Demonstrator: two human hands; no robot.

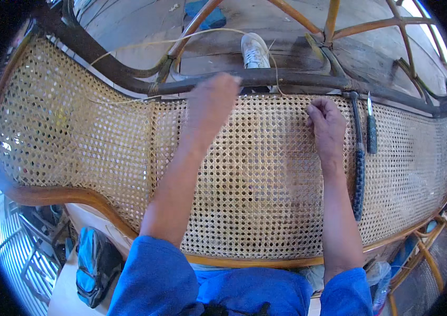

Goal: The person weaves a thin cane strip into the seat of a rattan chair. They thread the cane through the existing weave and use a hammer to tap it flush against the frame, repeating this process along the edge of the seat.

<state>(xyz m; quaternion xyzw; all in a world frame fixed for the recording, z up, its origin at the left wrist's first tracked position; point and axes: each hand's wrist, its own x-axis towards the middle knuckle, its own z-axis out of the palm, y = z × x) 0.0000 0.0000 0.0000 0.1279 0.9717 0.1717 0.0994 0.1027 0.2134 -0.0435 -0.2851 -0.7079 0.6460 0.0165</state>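
Note:
A long woven cane panel [265,179] in a curved wooden frame [102,66] lies across my lap. My left hand [214,100] reaches to the panel's far edge and is blurred; it seems to pinch a thin pale cane strand [144,45] that loops away over the floor. Fingers curled, my right hand [328,122] presses on the weave near the far edge, holding a strand end. A hammer [359,158] with a dark grip and a small knife [371,129] lie on the weave just right of my right hand.
A white shoe [255,51] stands on the wooden floor beyond the frame. Bare rattan frames [392,23] stand at the far right. A blue and black bag [93,263] lies at lower left beside a metal grille [18,253].

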